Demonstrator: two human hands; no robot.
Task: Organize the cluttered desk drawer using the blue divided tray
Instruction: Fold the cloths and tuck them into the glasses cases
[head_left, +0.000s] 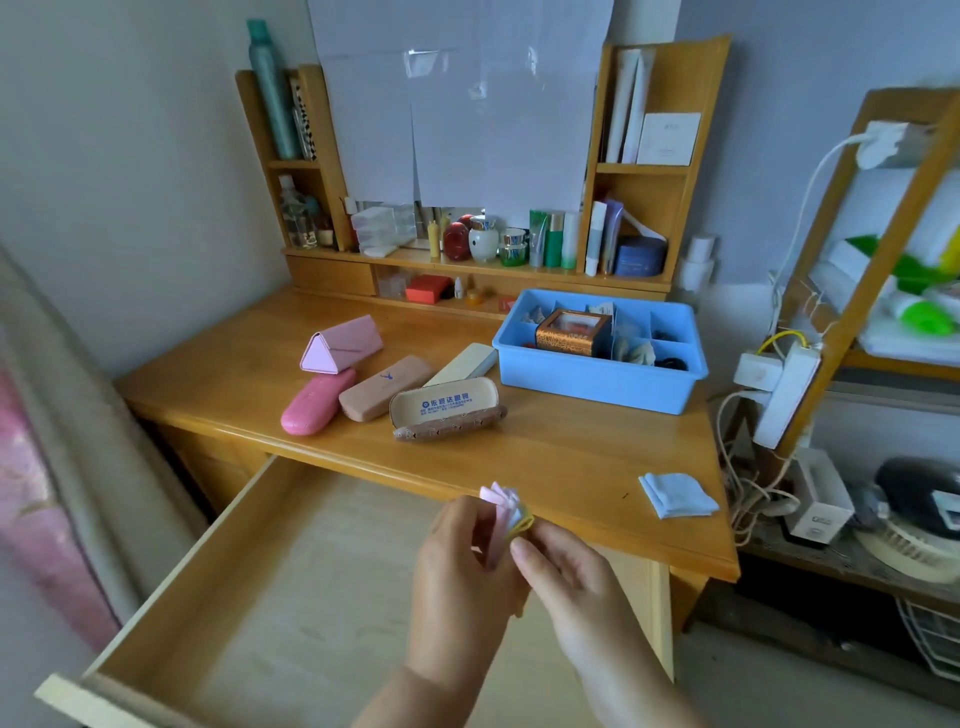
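- Pink, pale blue and yellow folded cloths sat in a small stack between the person's two hands, held above the front edge of the desk and over the open drawer.
- Her left hand curled its fingers round the pink side of the stack, thumb side toward the cloths.
- Her right hand pinched the yellow edge of the stack between thumb and forefinger.
- At the back right of the desk stood the blue divided tray, its compartments holding a dark box with gold patterning, some pale crumpled bits and dark items I could not make out.
- Near the desk's right front corner lay a light blue folded cloth, well apart from the tray.
- Left of the tray lay a cluster of glasses cases: a pink triangular case, a pink oval case, a tan case, a cream case just beside the tray, and an open brown case with blue print inside its lid.
- The drawer's pale lined bottom showed bare wherever the hands did not cover it.
- Cosmetic jars and bottles lined the shelf at the desk's back.
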